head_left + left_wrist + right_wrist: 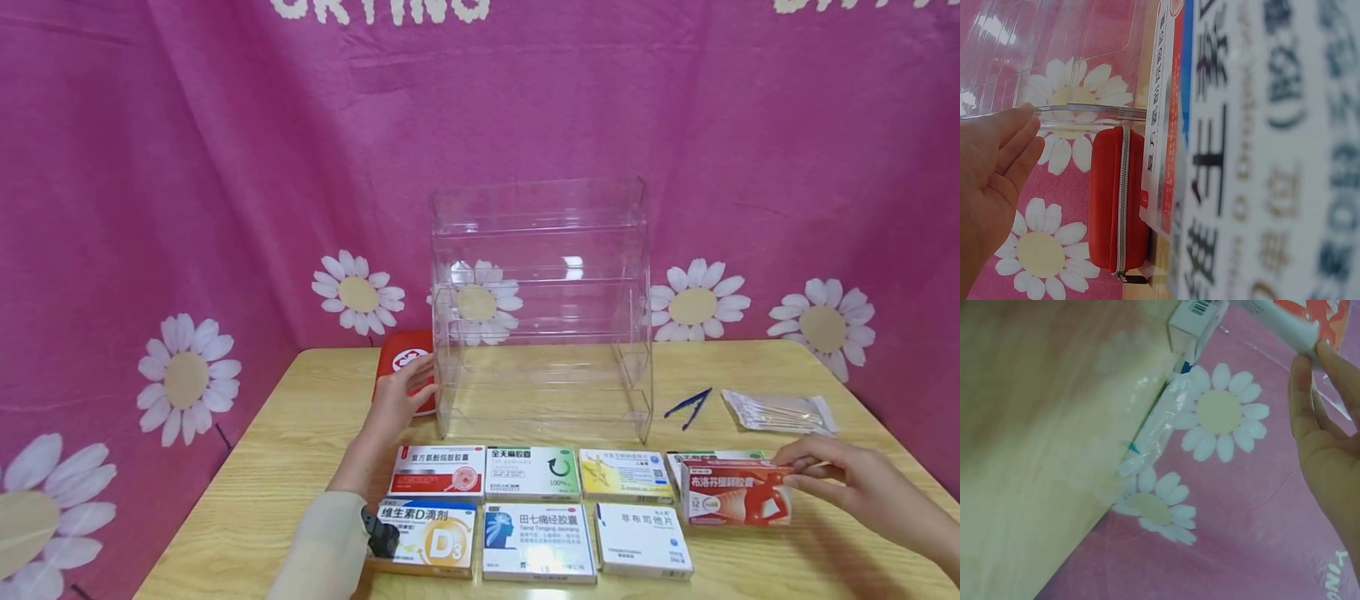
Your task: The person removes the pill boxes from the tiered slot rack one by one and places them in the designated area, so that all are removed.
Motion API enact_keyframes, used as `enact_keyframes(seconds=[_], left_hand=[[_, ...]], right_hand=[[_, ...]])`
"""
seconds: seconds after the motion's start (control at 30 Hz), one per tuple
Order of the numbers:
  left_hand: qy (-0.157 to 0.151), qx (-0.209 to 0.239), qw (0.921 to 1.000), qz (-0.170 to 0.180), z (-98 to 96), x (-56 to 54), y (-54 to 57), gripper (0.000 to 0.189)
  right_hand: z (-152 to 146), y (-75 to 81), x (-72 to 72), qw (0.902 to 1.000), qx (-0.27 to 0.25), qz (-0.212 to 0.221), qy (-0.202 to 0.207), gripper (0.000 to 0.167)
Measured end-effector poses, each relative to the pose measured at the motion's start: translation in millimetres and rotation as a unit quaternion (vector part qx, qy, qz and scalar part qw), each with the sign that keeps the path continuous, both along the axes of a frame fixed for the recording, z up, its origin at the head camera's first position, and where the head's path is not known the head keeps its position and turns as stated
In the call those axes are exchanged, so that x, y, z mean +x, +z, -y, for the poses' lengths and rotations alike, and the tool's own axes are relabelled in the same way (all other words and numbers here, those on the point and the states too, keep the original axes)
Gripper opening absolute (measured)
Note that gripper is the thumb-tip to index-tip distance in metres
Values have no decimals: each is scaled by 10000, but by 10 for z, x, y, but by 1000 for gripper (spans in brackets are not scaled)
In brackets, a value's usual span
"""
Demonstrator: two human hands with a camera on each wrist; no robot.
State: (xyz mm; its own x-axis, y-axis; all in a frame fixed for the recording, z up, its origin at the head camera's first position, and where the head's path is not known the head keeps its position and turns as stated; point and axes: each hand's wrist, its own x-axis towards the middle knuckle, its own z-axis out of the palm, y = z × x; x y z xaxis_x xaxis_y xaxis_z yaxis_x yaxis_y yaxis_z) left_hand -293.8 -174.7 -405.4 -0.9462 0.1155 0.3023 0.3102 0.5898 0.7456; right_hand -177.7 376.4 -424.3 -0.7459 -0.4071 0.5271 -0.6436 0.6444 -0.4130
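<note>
My right hand (843,483) pinches a red medicine box (735,493) by its right end, thumb and fingers on the edge. That box overlaps a green-and-white medicine box (675,467) behind it. In the right wrist view the pinched box (1285,328) shows its pale side between thumb and fingers. My left hand (397,393) has its fingers straight against the left side of a clear tiered acrylic rack (540,333). In the left wrist view, the fingertips of my left hand (1000,169) meet the rack's edge. The rack stands upright on the table, its tiers bare.
Two rows of medicine boxes, including a vitamin D box (427,537), lie before the rack. A red zippered case (1116,200) stands behind my left hand. Blue tweezers (688,408) and a bag of cotton swabs (780,412) lie right of the rack. A pink curtain (540,108) hangs behind.
</note>
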Motion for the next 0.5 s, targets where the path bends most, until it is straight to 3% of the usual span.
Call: enact_keyframes(seconds=[0.27,0.5], left_hand=[[17,33,10000,82,-1,9,-9,53],[39,1,10000,87,-6,12,2,53]], right_hand=[[-120,-130,78,9938,-89,1016,447,31],[-131,-165,90,9915,-8,1097,706,36]])
